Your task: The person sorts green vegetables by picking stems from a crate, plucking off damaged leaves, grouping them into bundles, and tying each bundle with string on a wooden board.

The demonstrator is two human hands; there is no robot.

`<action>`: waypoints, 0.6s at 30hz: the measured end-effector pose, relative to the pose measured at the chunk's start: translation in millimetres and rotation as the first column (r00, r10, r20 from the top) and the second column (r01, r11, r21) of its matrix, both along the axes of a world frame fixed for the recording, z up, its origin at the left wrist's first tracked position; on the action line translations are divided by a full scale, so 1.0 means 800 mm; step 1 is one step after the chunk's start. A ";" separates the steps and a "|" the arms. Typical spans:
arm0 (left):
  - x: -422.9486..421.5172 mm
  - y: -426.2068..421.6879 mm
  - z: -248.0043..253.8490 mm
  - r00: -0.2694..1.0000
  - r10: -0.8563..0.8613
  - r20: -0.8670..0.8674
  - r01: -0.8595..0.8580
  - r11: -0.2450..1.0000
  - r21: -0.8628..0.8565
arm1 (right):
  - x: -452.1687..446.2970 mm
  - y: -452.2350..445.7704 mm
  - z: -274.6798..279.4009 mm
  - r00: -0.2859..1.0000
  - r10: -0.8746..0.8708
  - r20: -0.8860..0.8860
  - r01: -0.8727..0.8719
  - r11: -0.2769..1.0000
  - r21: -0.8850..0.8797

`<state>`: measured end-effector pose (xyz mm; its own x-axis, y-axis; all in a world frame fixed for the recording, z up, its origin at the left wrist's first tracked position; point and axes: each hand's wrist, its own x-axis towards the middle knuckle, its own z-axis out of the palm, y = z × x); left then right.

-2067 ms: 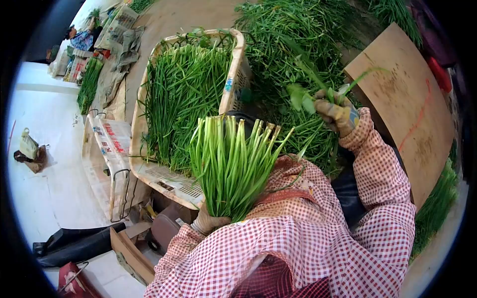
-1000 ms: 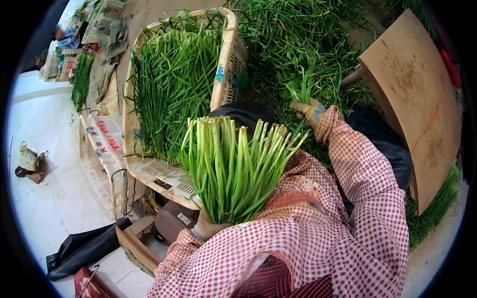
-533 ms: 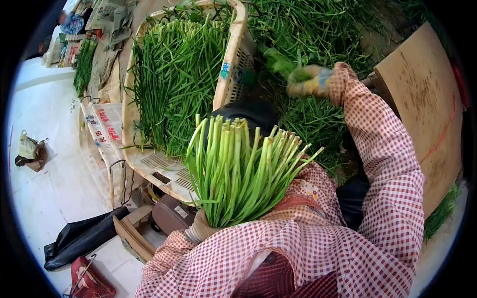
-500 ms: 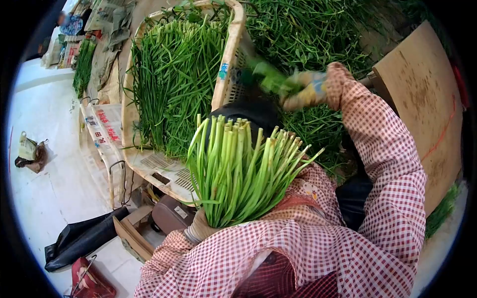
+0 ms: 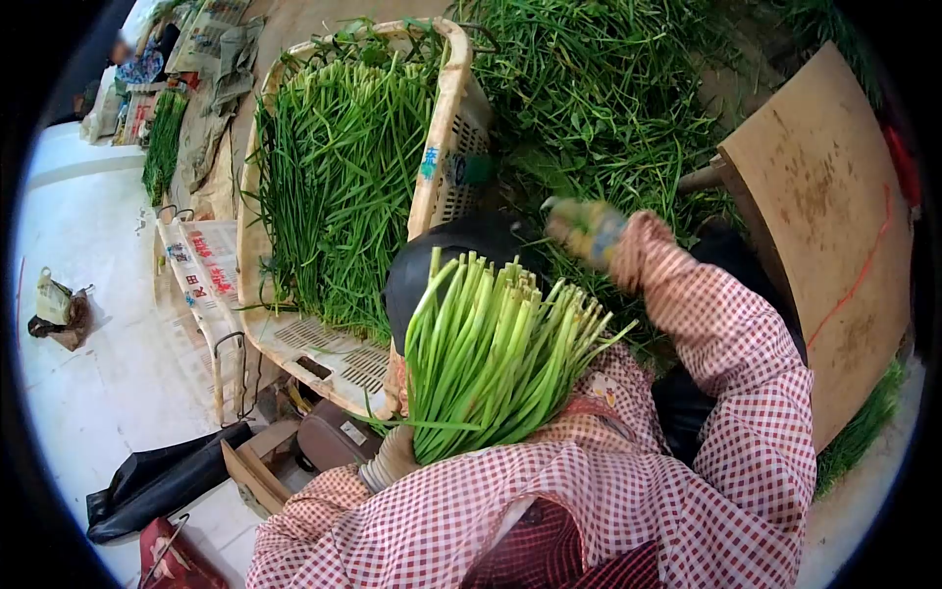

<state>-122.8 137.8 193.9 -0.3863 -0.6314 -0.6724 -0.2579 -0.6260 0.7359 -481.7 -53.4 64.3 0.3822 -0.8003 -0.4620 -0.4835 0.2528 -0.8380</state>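
My gloved left hand [image 5: 394,457] grips the lower, leafy end of a thick bunch of green stalks [image 5: 496,363], held upright against my front with the pale cut ends on top. Up and to the right, my gloved right hand [image 5: 585,234] hovers over a loose heap of greens [image 5: 608,108]. It is blurred by motion, its fingers look closed, and a small pale tip shows at them; what they hold cannot be made out. To the left stands a cream plastic crate [image 5: 446,128] packed with greens [image 5: 343,187].
A brown board [image 5: 819,226] leans at the right, with more greens below it. Left of the crate is an upended white crate [image 5: 201,294]. Black boots or bags [image 5: 162,481] and a red bag [image 5: 175,555] lie lower left. Another person [image 5: 142,64] is far off at upper left.
My right hand swung left with a green sprig, which no longer shows at its fingers. The bunch in my left hand has tilted and shifted slightly down and right; the view has moved a little.
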 end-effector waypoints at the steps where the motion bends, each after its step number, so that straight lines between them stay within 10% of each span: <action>1: -0.001 0.000 -0.001 1.000 0.001 -0.005 -0.001 1.000 0.005 | -0.021 -0.011 -0.024 0.979 -0.201 -0.029 0.203 0.975 0.093; 2: -0.001 -0.001 0.000 1.000 0.002 -0.010 -0.002 1.000 0.005 | -0.042 -0.015 -0.029 0.931 -0.318 0.180 0.283 0.939 0.193; 5: -0.005 -0.003 -0.001 1.000 0.008 -0.023 -0.008 1.000 0.016 | -0.083 -0.040 0.000 0.607 -0.291 0.740 -0.226 0.829 0.512; 7: -0.010 -0.007 -0.004 0.999 0.009 -0.035 -0.008 1.000 0.019 | -0.028 -0.018 0.073 0.902 0.285 0.323 -0.194 0.938 -0.286; 13: -0.015 -0.012 -0.003 0.998 0.008 -0.064 -0.006 1.000 0.027 | 0.023 0.002 0.114 0.922 0.381 -0.067 -0.380 0.859 -0.343; 16: -0.012 -0.011 -0.001 0.995 0.030 -0.091 -0.025 0.998 0.050 | -0.002 -0.029 0.046 0.997 -0.041 -0.071 0.000 0.862 -0.508; 17: -0.012 -0.013 0.001 0.993 0.043 -0.107 -0.037 0.997 0.061 | -0.016 -0.034 0.079 0.988 -0.137 -0.072 0.113 0.956 -0.272; 18: -0.013 -0.012 0.001 0.988 0.071 -0.134 -0.060 0.994 0.087 | -0.035 -0.041 0.076 0.935 -0.190 -0.299 0.066 0.923 -0.378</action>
